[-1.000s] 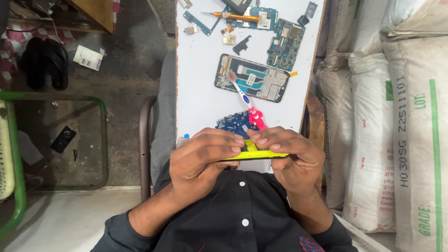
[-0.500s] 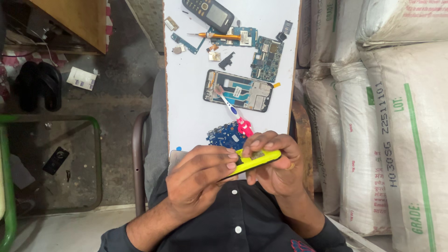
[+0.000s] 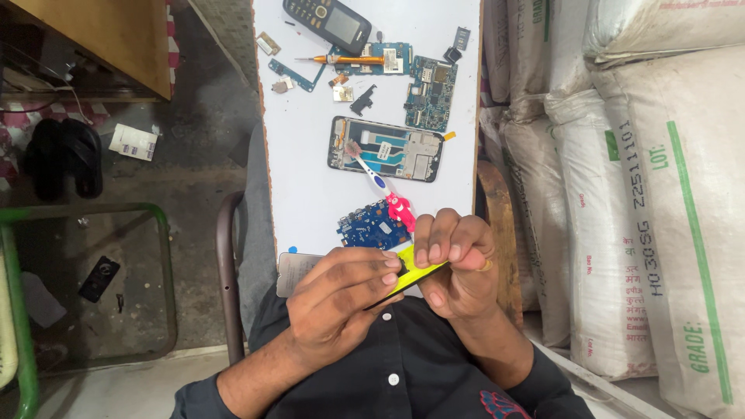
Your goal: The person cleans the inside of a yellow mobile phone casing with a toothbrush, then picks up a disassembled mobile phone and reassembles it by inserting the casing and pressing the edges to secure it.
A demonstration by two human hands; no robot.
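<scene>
Both hands grip a thin yellow-green flat piece with a black edge (image 3: 411,275) just above my lap. My left hand (image 3: 341,306) pinches its lower left end, fingertips pressed on top. My right hand (image 3: 454,264) is curled round its upper right end. Directly beyond the hands on the white table (image 3: 299,155) lie a blue circuit board (image 3: 371,228) and a toothbrush with a pink handle (image 3: 380,188), whose head rests on an opened phone frame (image 3: 386,148).
Farther back lie another circuit board (image 3: 428,92), an orange-handled screwdriver (image 3: 341,59), a dark keypad phone (image 3: 327,21) and small loose parts. A grey flat panel (image 3: 295,271) sticks out under my left hand. White sacks (image 3: 636,209) stand at the right; a green metal frame (image 3: 93,287) stands at the left.
The yellow-green piece has tilted, its right end now raised. My right hand's fingers have curled more tightly over that end. The view has shifted, so more of the table's far end shows.
</scene>
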